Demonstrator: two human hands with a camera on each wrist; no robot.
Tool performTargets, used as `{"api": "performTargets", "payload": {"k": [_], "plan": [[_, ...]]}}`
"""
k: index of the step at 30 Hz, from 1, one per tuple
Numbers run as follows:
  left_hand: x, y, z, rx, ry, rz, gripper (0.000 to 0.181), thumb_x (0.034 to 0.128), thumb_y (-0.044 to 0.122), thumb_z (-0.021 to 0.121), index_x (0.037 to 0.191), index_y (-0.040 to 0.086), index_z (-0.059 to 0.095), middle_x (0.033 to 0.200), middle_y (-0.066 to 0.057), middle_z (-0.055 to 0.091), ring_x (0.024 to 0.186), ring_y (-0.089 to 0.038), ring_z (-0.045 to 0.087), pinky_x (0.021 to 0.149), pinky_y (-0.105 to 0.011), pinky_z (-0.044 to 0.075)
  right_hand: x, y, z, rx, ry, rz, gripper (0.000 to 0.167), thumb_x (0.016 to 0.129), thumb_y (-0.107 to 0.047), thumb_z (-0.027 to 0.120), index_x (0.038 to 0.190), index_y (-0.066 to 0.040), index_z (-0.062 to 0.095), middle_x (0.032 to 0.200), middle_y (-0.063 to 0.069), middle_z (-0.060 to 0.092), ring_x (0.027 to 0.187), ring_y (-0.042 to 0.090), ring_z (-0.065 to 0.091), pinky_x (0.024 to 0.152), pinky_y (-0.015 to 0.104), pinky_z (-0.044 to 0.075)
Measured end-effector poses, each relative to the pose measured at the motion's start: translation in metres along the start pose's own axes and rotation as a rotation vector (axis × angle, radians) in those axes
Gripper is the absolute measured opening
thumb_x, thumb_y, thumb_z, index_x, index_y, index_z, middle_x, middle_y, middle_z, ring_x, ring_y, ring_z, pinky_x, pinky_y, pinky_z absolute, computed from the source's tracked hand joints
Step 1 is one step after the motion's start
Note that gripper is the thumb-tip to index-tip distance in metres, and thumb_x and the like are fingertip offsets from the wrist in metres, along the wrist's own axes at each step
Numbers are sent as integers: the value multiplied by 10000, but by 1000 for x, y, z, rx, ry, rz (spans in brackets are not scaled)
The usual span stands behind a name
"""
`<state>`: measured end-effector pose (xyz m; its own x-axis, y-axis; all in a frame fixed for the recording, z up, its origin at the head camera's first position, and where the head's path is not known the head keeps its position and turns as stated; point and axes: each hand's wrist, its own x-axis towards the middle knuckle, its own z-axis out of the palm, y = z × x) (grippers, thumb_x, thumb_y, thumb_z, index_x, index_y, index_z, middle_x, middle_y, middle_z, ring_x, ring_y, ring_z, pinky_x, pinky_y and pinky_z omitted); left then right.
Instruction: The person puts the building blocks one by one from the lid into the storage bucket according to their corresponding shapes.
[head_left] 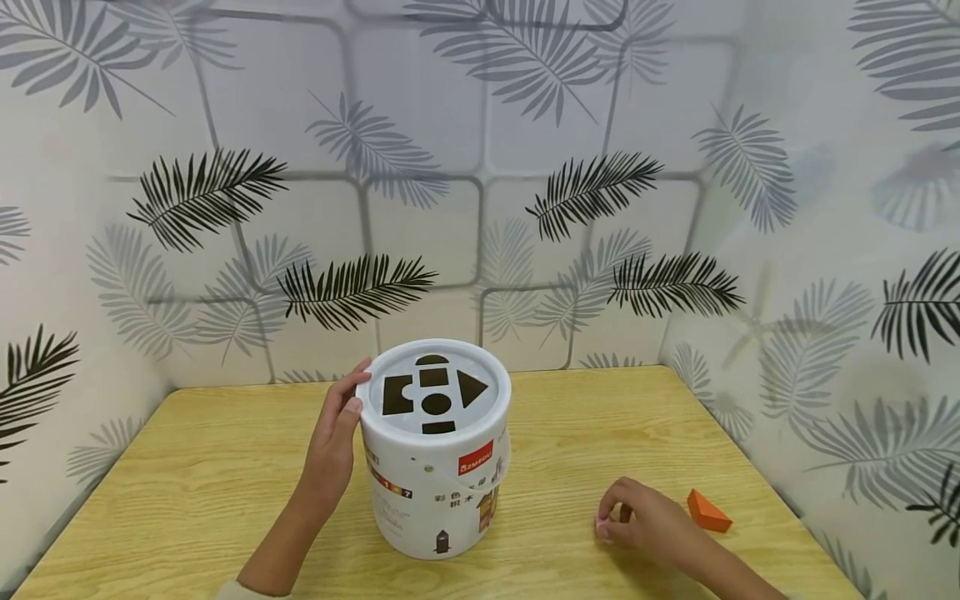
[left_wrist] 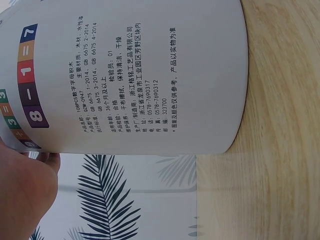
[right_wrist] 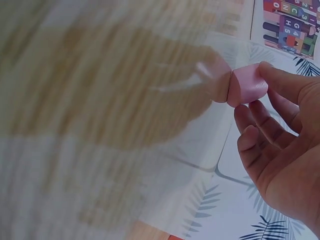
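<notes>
A white cylindrical block bucket (head_left: 408, 508) stands upright on the table, its lid (head_left: 468, 429) pierced with shaped holes. My left hand (head_left: 335, 433) rests against the left side of the bucket near the rim, thumb towards me and fingers further round. The left wrist view shows printed text on the bucket's side, with the hand (left_wrist: 25, 187) at its upper part. To the right of the bucket, my right hand (head_left: 652, 525) pinches a small pink block (right_wrist: 249, 85) with a curved face, standing at the tabletop. An orange triangular block (head_left: 707, 512) lies just right of that hand.
The wood-grain table (head_left: 247, 467) meets a leaf-patterned backdrop (head_left: 420, 225) at the back and right. A thin handle (head_left: 504, 467) hangs on the bucket's right side.
</notes>
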<state>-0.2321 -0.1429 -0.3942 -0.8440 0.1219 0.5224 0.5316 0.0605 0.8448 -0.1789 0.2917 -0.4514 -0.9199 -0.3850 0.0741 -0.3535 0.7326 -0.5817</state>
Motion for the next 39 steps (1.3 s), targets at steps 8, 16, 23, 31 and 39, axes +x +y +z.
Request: {"api": "performTargets", "payload": {"k": [8, 16, 23, 31, 39], "plan": [[0, 2, 0, 9, 7, 1, 370, 1113, 208, 279, 1447, 103, 399, 1643, 8, 288, 1542, -248, 212, 1131, -79, 262, -2, 0, -3, 95, -12, -5, 202, 921, -188, 738, 1095, -119, 660, 1064, 3, 634, 836, 26, 592, 658, 215, 506], [-1, 1, -1, 14, 11, 1, 370, 1114, 211, 280, 1444, 95, 398, 1644, -7, 287, 1544, -262, 201, 1126, -72, 261, -2, 7, -6, 154, 0, -4, 261, 998, -284, 641, 1160, -84, 684, 1111, 35, 665, 859, 40, 601, 669, 230, 516], [-1, 0, -1, 7, 11, -7, 378, 1116, 234, 284, 1448, 93, 399, 1646, 1, 284, 1549, -250, 193, 1137, -84, 255, -1, 9, -5, 146, 10, -11, 236, 933, -208, 725, 1113, -58, 694, 1042, 45, 661, 810, 26, 599, 641, 220, 523], [-1, 2, -1, 16, 4, 1, 373, 1115, 223, 283, 1446, 93, 396, 1645, -14, 284, 1547, -260, 196, 1135, -86, 255, 0, 9, -7, 71, 27, 39, 297, 951, -298, 701, 1113, -49, 697, 992, 0, 684, 778, 13, 574, 663, 213, 508], [0, 3, 1, 15, 8, -12, 369, 1115, 228, 289, 1447, 113, 403, 1645, 0, 285, 1548, -249, 195, 1135, -88, 247, 6, -7, -18, 67, 103, -43, 205, 954, -293, 695, 1096, -146, 708, 1006, -31, 671, 791, 5, 567, 630, 223, 498]]}}
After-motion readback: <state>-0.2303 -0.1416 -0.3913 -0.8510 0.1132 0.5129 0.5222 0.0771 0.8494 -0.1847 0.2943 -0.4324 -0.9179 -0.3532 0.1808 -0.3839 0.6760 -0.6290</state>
